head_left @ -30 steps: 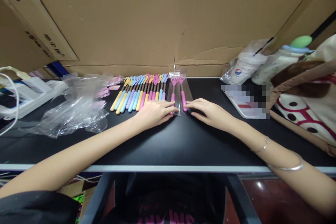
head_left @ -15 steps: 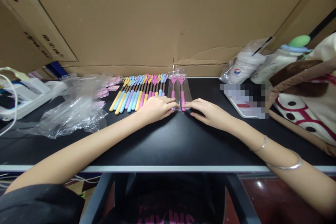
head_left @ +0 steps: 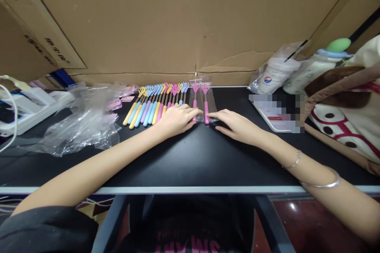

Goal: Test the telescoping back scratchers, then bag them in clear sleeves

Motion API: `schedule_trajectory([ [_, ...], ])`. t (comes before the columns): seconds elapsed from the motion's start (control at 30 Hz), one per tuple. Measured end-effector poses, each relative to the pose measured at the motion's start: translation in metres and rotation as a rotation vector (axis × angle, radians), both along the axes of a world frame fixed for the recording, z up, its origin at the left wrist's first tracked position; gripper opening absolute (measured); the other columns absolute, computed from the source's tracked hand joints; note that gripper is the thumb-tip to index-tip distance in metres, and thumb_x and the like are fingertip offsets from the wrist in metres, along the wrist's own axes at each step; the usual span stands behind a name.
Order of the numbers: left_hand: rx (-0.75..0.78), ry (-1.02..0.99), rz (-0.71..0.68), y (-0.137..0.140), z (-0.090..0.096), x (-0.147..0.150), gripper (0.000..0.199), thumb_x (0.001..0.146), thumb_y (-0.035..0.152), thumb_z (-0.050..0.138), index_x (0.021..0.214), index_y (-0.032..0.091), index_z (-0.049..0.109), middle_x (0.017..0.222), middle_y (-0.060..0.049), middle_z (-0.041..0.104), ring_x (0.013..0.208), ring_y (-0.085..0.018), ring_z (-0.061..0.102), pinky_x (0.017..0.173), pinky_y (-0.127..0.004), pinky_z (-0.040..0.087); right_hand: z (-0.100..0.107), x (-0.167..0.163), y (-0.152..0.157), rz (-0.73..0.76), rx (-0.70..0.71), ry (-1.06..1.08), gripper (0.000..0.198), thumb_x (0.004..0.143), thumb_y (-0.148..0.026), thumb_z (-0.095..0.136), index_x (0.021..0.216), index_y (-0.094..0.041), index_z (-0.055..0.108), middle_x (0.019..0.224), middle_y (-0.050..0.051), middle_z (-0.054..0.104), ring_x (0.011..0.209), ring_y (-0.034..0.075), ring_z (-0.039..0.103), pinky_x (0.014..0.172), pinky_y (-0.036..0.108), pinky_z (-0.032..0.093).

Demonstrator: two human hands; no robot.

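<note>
Two pink back scratchers lie side by side in clear plastic bags on the black table: the left pink back scratcher (head_left: 195, 104) and the right pink back scratcher (head_left: 206, 111). Fingers stretched out, my left hand (head_left: 178, 120) rests flat at the handle end of the left one and covers part of it. My right hand (head_left: 237, 127) has its index fingertip against the right one's handle, thumb apart. Neither hand is closed round anything. Beside my left hand runs a row of several yellow, blue, purple and pink back scratchers (head_left: 151, 113), claws pointing away from me.
Left of the row lies a heap of clear plastic bags (head_left: 80, 126), with pink cards (head_left: 115, 104) behind. A white power strip (head_left: 50, 108) is at far left. Rightward are a blurred phone (head_left: 274, 118), a bagged cup (head_left: 271, 77), a bottle (head_left: 323, 67) and a cloth bag (head_left: 344, 126). Cardboard (head_left: 142, 19) walls the back.
Both hands stay at the two bagged back scratchers, with only a very slight shift of the fingers. The back scratchers keep their places.
</note>
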State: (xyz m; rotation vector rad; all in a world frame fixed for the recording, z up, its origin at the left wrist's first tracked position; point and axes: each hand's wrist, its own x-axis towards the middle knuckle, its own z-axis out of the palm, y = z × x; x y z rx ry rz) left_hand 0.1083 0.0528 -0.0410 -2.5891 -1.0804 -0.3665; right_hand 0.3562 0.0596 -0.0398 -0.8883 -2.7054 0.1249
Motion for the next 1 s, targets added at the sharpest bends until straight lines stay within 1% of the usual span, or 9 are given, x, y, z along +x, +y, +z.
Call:
schedule_trajectory([
  [0.2, 0.000, -0.011, -0.018, 0.000, -0.001, -0.002, 0.034, 0.096, 0.033, 0.045, 0.124, 0.018, 0.055, 0.119, -0.007, 0.064, 0.109, -0.022, 0.057, 0.088, -0.035, 0.046, 0.001, 0.001, 0.003, 0.027, 0.001, 0.010, 0.045, 0.092, -0.025, 0.046, 0.137, -0.019, 0.046, 0.124, 0.011, 0.060, 0.109, 0.025, 0.055, 0.095, 0.045, 0.046],
  [0.4, 0.055, -0.034, -0.067, -0.001, -0.005, -0.005, 0.037, 0.095, 0.034, 0.045, 0.127, 0.017, 0.053, 0.132, -0.011, 0.056, 0.118, -0.024, 0.052, 0.093, -0.037, 0.043, 0.003, 0.000, 0.002, 0.033, 0.012, 0.030, 0.046, 0.091, -0.025, 0.046, 0.137, -0.022, 0.045, 0.126, 0.012, 0.058, 0.113, 0.026, 0.054, 0.096, 0.048, 0.045],
  [0.57, 0.038, -0.030, -0.083, -0.004, -0.003, -0.005, 0.036, 0.095, 0.034, 0.046, 0.127, 0.018, 0.053, 0.129, -0.009, 0.058, 0.117, -0.024, 0.053, 0.094, -0.037, 0.042, 0.006, 0.000, 0.000, 0.026, 0.038, 0.020, 0.042, 0.092, -0.025, 0.046, 0.133, -0.021, 0.048, 0.125, 0.013, 0.059, 0.115, 0.027, 0.053, 0.096, 0.048, 0.045],
  [0.7, 0.038, -0.025, -0.101, -0.007, -0.001, -0.006, 0.038, 0.095, 0.038, 0.047, 0.126, 0.017, 0.054, 0.127, -0.009, 0.060, 0.117, -0.023, 0.053, 0.096, -0.036, 0.041, 0.009, 0.001, -0.002, 0.026, 0.055, 0.006, 0.040, 0.092, -0.025, 0.046, 0.131, -0.018, 0.049, 0.124, 0.012, 0.059, 0.115, 0.026, 0.053, 0.097, 0.046, 0.045],
  [0.77, 0.053, -0.020, -0.107, -0.009, 0.003, -0.007, 0.038, 0.095, 0.038, 0.046, 0.126, 0.018, 0.054, 0.128, -0.009, 0.060, 0.118, -0.023, 0.053, 0.095, -0.036, 0.042, 0.010, 0.000, -0.004, 0.031, 0.063, 0.003, 0.038, 0.092, -0.025, 0.046, 0.129, -0.017, 0.050, 0.124, 0.012, 0.059, 0.114, 0.025, 0.052, 0.097, 0.045, 0.045],
  [0.87, 0.085, -0.004, -0.100, -0.014, 0.015, -0.012, 0.036, 0.096, 0.034, 0.045, 0.127, 0.017, 0.054, 0.130, -0.009, 0.059, 0.119, -0.023, 0.053, 0.097, -0.036, 0.041, 0.011, -0.001, -0.007, 0.058, 0.079, 0.013, 0.034, 0.093, -0.024, 0.045, 0.125, -0.019, 0.053, 0.121, 0.011, 0.061, 0.112, 0.024, 0.053, 0.096, 0.043, 0.046],
  [0.93, 0.096, -0.002, -0.068, -0.017, 0.025, -0.022, 0.036, 0.096, 0.032, 0.045, 0.128, 0.018, 0.054, 0.131, -0.008, 0.059, 0.120, -0.023, 0.052, 0.099, -0.037, 0.041, 0.012, -0.002, -0.009, 0.079, 0.089, 0.015, 0.031, 0.093, -0.024, 0.045, 0.122, -0.021, 0.055, 0.117, 0.010, 0.062, 0.109, 0.024, 0.054, 0.093, 0.042, 0.047],
  [1.0, 0.099, -0.011, -0.011, -0.019, 0.034, -0.039, 0.034, 0.096, 0.033, 0.043, 0.125, 0.020, 0.056, 0.129, -0.007, 0.060, 0.121, -0.023, 0.052, 0.100, -0.038, 0.041, 0.014, -0.004, -0.012, 0.091, 0.095, 0.004, 0.028, 0.093, -0.023, 0.044, 0.118, -0.020, 0.057, 0.114, 0.010, 0.063, 0.106, 0.023, 0.055, 0.090, 0.041, 0.048],
])
